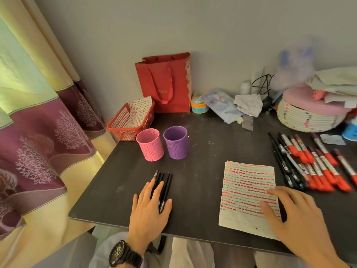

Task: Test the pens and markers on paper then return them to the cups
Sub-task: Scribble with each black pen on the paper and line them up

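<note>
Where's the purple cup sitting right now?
In the head view the purple cup stands upright left of centre on the dark table, immediately right of the pink cup and in front of the red paper bag.

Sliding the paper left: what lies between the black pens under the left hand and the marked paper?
Nothing. The head view shows only bare dark tabletop between the black pens and the marked paper.

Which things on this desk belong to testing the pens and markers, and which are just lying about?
For the job: black pens, red-capped markers, scribbled paper, pink cup, purple cup.
Lying about: red gift bag, woven basket, crumpled paper.
</note>
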Demonstrator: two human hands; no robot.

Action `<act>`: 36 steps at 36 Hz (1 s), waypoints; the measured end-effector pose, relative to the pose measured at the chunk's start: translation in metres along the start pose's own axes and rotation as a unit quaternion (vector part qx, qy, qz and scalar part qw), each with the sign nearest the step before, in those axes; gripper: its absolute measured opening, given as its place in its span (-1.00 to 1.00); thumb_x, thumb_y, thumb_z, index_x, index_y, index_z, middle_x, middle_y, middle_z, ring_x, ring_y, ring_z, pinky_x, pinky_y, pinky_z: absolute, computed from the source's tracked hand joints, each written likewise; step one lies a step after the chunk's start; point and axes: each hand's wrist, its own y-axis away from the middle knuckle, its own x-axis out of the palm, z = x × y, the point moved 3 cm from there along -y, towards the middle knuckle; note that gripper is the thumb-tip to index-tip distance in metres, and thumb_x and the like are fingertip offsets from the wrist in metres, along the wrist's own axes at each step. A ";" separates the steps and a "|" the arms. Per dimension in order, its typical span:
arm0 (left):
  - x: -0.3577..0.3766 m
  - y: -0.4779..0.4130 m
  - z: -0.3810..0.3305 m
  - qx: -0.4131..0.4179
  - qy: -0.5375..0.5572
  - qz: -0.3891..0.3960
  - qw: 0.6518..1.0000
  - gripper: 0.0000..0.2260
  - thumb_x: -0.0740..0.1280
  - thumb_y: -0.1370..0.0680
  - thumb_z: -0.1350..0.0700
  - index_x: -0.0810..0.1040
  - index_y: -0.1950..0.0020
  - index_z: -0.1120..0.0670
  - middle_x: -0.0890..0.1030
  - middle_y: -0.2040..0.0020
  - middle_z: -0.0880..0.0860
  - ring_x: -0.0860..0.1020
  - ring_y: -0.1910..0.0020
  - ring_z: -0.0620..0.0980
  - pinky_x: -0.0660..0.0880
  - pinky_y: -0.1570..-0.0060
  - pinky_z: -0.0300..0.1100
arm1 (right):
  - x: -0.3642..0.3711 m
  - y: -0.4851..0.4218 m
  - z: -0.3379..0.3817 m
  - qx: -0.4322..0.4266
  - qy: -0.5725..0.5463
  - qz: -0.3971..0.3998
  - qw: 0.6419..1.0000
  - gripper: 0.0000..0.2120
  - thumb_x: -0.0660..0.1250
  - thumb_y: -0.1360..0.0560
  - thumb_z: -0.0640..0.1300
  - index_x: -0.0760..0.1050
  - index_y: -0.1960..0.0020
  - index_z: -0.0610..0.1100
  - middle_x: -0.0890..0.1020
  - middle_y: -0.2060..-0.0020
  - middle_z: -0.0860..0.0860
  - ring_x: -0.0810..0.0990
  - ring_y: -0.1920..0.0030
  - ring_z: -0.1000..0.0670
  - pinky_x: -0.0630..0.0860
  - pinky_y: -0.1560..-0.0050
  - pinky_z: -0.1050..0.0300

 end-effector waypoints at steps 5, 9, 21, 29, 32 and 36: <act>-0.018 -0.009 -0.027 0.044 -0.014 -0.016 0.999 -0.42 0.11 -0.61 -0.28 0.11 -0.61 -0.18 0.06 -0.63 -0.08 -0.07 -0.62 -0.05 -0.08 -0.57 0.03 | 0.007 0.002 -0.010 -0.017 0.009 0.022 1.000 -0.49 0.17 -0.47 0.30 0.61 -0.23 0.03 0.58 -0.27 0.06 0.49 -0.29 -0.10 0.49 -0.22 -0.20; -0.028 -0.030 -0.089 0.128 0.001 -0.020 0.992 -0.45 0.18 -0.61 -0.24 0.19 -0.58 -0.16 0.14 -0.62 -0.06 0.04 -0.61 -0.02 0.07 -0.57 0.07 | 0.011 0.004 -0.014 -0.013 0.022 0.047 0.999 -0.58 0.29 -0.52 0.28 0.57 -0.28 0.11 0.52 -0.32 0.14 0.44 -0.36 -0.03 0.38 -0.36 -0.12; 0.025 -0.128 -0.305 0.240 0.073 0.211 0.945 -0.60 0.22 -0.60 -0.23 0.45 -0.37 -0.09 0.54 -0.31 -0.06 0.52 -0.25 -0.03 0.49 -0.21 -0.04 | 0.012 0.002 -0.022 0.022 -0.078 0.084 0.993 -0.50 0.09 -0.45 0.36 0.48 -0.32 0.27 0.37 -0.38 0.38 0.27 -0.47 0.18 0.11 -0.49 0.11; 0.061 -0.182 -0.360 0.173 -0.011 0.209 0.962 -0.48 0.08 -0.53 -0.43 0.48 0.09 0.01 0.60 0.01 0.08 0.55 0.06 0.12 0.45 0.04 -0.07 | 0.015 0.005 -0.027 0.024 -0.091 -0.011 0.995 -0.71 0.26 -0.41 0.25 0.60 -0.07 0.26 0.56 -0.19 0.34 0.55 -0.27 0.16 0.32 -0.31 0.14; 0.073 -0.187 -0.368 0.167 -0.032 0.240 0.956 -0.38 0.09 -0.53 -0.43 0.56 0.03 0.11 0.66 0.00 0.15 0.63 0.03 0.17 0.54 -0.03 -0.03 | 0.018 0.006 -0.027 0.017 -0.092 -0.030 0.995 -0.73 0.26 -0.41 0.24 0.59 -0.06 0.26 0.55 -0.19 0.35 0.52 -0.28 0.17 0.31 -0.32 0.14; 0.077 -0.189 -0.369 0.153 -0.007 0.245 0.957 -0.48 0.10 -0.50 -0.35 0.55 0.08 0.09 0.68 0.00 0.13 0.65 0.06 0.16 0.57 -0.09 0.00 | 0.019 0.006 -0.028 0.018 -0.105 -0.051 0.993 -0.77 0.28 -0.40 0.21 0.57 -0.02 0.26 0.55 -0.17 0.35 0.48 -0.29 0.19 0.32 -0.31 0.15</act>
